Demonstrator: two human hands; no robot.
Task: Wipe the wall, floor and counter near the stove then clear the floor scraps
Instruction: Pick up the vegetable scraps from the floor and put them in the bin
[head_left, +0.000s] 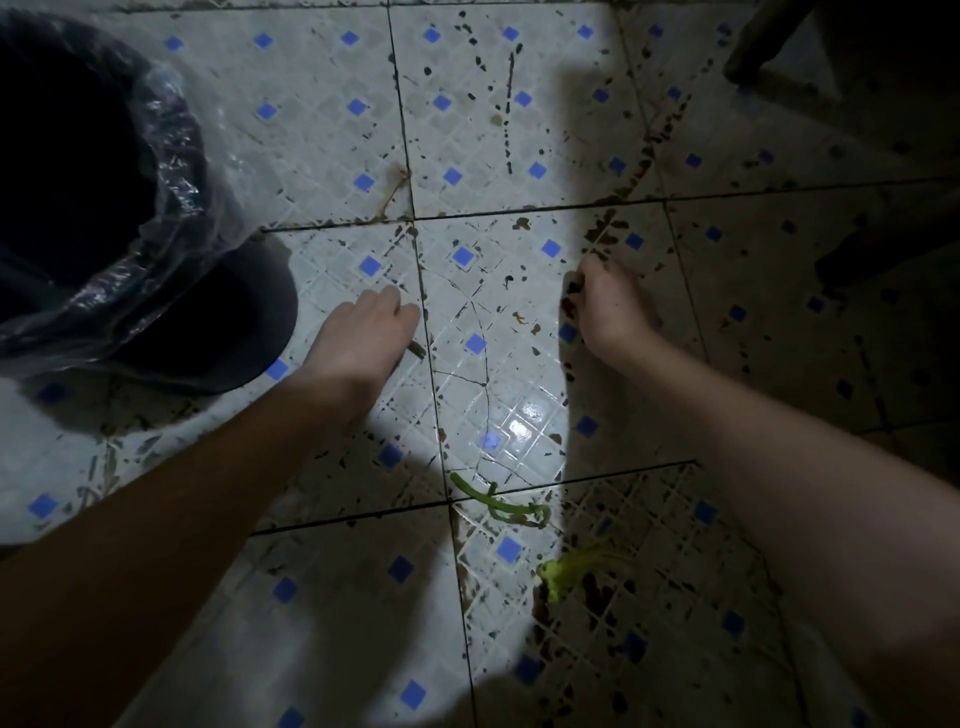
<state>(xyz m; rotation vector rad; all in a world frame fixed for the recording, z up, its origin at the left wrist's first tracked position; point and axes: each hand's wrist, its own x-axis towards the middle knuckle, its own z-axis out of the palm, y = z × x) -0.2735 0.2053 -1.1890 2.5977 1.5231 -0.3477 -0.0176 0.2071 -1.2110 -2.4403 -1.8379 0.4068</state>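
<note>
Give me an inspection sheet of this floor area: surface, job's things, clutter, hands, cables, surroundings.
Surface: white tiled floor with blue squares, cracked and spattered with dark stains.
Job's things: green stem scrap and yellow-green leafy scrap lie on the floor; black bin lined with a clear plastic bag stands at the left.
Clutter: small brown bits between the hands.
Hands: left hand has curled fingers with a brown bit by the thumb, grip unclear; right hand has its fingers curled down at dark stains, grip unclear.
Cables: nothing seen.
Surroundings: dark furniture leg at top right; the rest is in shadow.
</note>
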